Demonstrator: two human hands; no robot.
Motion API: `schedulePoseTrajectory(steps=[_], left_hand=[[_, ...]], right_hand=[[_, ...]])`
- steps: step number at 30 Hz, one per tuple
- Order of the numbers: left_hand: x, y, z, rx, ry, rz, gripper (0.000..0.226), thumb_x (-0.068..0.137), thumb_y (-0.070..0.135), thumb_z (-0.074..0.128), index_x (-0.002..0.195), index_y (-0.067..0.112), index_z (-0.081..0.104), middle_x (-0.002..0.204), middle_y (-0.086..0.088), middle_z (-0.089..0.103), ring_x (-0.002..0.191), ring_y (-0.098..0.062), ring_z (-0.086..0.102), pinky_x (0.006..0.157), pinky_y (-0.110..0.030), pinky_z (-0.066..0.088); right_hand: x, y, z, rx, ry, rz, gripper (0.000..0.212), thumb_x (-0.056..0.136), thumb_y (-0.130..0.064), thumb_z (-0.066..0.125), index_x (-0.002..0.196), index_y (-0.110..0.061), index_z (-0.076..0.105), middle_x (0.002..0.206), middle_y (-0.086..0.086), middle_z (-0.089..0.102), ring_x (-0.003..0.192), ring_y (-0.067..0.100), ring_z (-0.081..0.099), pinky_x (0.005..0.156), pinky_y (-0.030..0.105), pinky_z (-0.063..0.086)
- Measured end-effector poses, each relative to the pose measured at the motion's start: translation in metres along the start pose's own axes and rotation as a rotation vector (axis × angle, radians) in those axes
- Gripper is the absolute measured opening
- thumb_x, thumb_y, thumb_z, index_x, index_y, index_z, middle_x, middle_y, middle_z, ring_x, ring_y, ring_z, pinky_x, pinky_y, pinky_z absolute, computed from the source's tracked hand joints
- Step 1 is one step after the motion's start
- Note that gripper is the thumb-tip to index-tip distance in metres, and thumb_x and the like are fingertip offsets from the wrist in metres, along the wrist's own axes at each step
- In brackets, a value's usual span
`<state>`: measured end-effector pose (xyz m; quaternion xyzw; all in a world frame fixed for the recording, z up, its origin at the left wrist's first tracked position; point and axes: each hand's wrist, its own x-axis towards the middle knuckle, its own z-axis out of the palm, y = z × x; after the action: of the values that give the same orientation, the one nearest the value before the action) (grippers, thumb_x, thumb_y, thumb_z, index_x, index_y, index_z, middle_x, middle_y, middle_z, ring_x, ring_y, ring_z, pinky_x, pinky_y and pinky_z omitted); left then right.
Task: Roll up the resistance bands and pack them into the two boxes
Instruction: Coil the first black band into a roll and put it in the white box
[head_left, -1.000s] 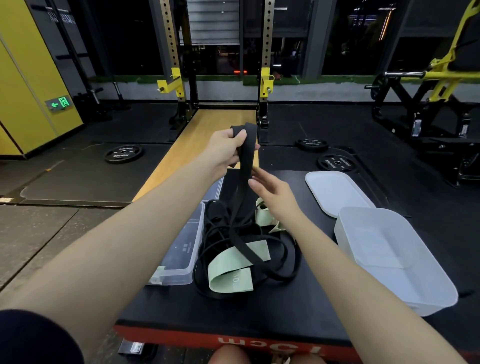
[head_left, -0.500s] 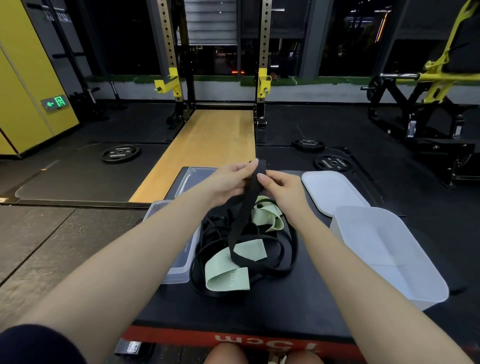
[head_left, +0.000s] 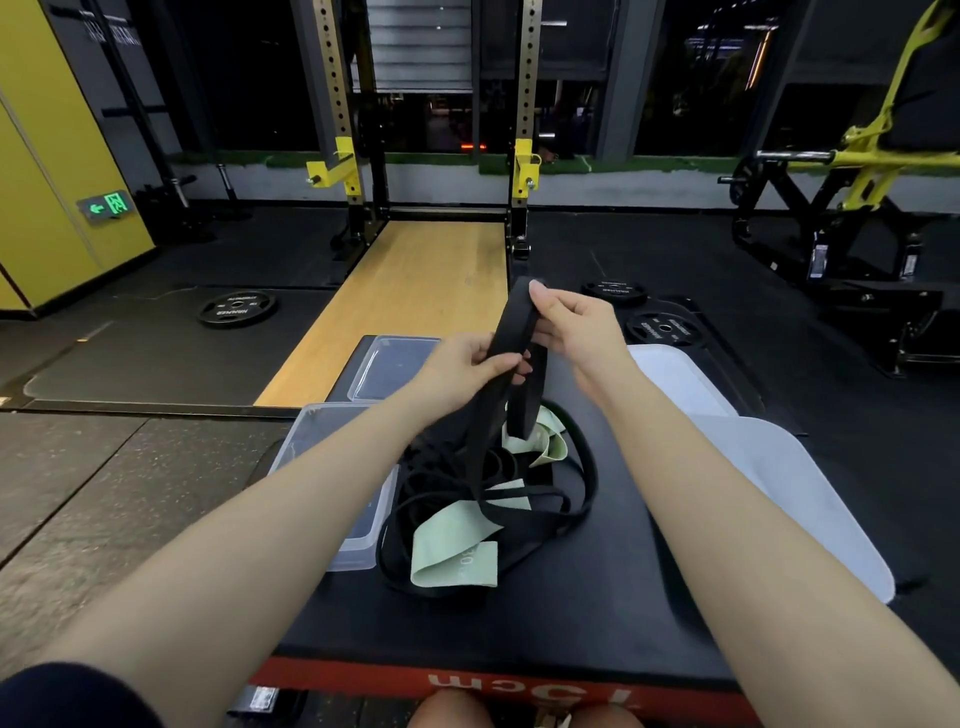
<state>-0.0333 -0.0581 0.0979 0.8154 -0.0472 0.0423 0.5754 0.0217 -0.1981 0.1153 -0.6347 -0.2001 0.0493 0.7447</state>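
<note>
a black band (head_left: 514, 332) is held up folded over the band pile (head_left: 483, 499) mid-table (head_left: 597, 613), pinched by the left hand (head_left: 462, 371) low and the right hand (head_left: 576, 332) at its top. a clear box (head_left: 317, 447) is set at the left edge, a white box (head_left: 810, 499) at the right.

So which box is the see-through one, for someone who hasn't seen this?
Find the black padded platform. On its left edge, beside the tangled bands, sits the clear box. Unlike the frosted white box opposite, you see straight through it.
</note>
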Motion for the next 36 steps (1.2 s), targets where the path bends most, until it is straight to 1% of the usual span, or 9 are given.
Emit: schedulePoseTrajectory(steps=[5,8,11,16,19,24,28,32,36], left_hand=[[0.013,0.012,0.001,0.034,0.144,0.020,0.010,0.094,0.018,0.055,0.099,0.021,0.063,0.099,-0.006,0.070,0.095,-0.022,0.067,0.091,-0.042,0.052],[0.018,0.023,0.003,-0.121,0.122,0.000,0.015,0.096,0.014,0.052,0.104,0.007,0.062,0.101,-0.010,0.068,0.079,-0.011,0.069,0.079,-0.031,0.057],[0.022,0.037,0.005,-0.198,0.101,0.011,0.017,0.096,0.014,0.050,0.106,0.003,0.060,0.093,-0.005,0.069,0.069,-0.006,0.069,0.074,-0.030,0.057],[0.030,0.044,-0.003,-0.286,0.119,-0.002,0.020,0.095,0.028,0.052,0.098,0.011,0.061,0.095,-0.004,0.071,0.083,-0.013,0.070,0.076,-0.029,0.058],[0.025,0.030,-0.003,-0.255,0.115,-0.092,0.036,0.094,0.040,0.050,0.109,0.009,0.059,0.103,-0.005,0.068,0.092,-0.014,0.066,0.077,-0.023,0.057],[-0.017,-0.028,0.007,0.151,0.011,-0.206,0.057,0.085,0.039,0.064,0.134,0.018,0.045,0.126,-0.003,0.058,0.111,-0.014,0.056,0.093,-0.024,0.044],[-0.050,-0.070,0.013,0.658,0.025,-0.112,0.092,0.075,0.049,0.071,0.148,0.031,0.017,0.152,0.002,0.023,0.137,-0.020,0.031,0.112,-0.036,0.031],[-0.080,-0.091,0.020,0.945,-0.010,0.092,0.082,0.082,0.056,0.059,0.148,0.034,0.016,0.156,0.005,0.015,0.143,-0.015,0.017,0.117,-0.038,0.017],[-0.091,-0.102,0.022,1.024,-0.013,0.135,0.064,0.089,0.049,0.052,0.145,0.032,0.028,0.148,0.007,0.031,0.136,-0.013,0.031,0.111,-0.031,0.026]], right_hand=[[-0.015,0.025,-0.008,-0.003,-0.082,0.116,0.025,0.095,-0.034,0.051,0.099,-0.016,0.067,0.097,0.000,0.073,0.093,0.013,0.069,0.087,0.026,0.054],[-0.027,0.048,-0.011,-0.114,-0.190,0.151,0.028,0.090,-0.027,0.060,0.116,-0.015,0.064,0.116,0.006,0.068,0.105,0.015,0.065,0.098,0.033,0.049],[-0.033,0.054,-0.005,-0.097,-0.213,0.110,0.020,0.086,-0.012,0.067,0.105,-0.018,0.068,0.105,0.004,0.071,0.099,0.014,0.066,0.094,0.030,0.050],[-0.027,0.042,-0.005,0.037,-0.077,0.036,0.011,0.087,-0.012,0.065,0.094,-0.008,0.073,0.093,0.016,0.071,0.089,0.028,0.066,0.089,0.045,0.051],[-0.022,0.037,-0.007,0.033,-0.022,0.011,0.015,0.087,-0.012,0.065,0.099,-0.009,0.073,0.097,0.016,0.071,0.092,0.026,0.067,0.090,0.041,0.052],[-0.022,0.048,-0.015,0.002,0.034,0.031,0.009,0.085,-0.015,0.068,0.088,-0.015,0.076,0.091,0.015,0.072,0.089,0.029,0.067,0.093,0.049,0.051],[-0.029,0.059,-0.025,0.043,0.136,0.089,0.010,0.087,-0.011,0.066,0.085,-0.016,0.074,0.079,0.006,0.073,0.083,0.022,0.070,0.085,0.037,0.054],[-0.035,0.074,-0.034,0.001,0.190,0.138,0.011,0.088,-0.014,0.066,0.080,-0.009,0.072,0.076,0.009,0.073,0.079,0.025,0.070,0.086,0.039,0.053],[-0.036,0.085,-0.040,-0.027,0.206,0.190,0.024,0.081,-0.030,0.071,0.080,-0.006,0.071,0.089,0.019,0.072,0.093,0.035,0.067,0.098,0.052,0.047]])
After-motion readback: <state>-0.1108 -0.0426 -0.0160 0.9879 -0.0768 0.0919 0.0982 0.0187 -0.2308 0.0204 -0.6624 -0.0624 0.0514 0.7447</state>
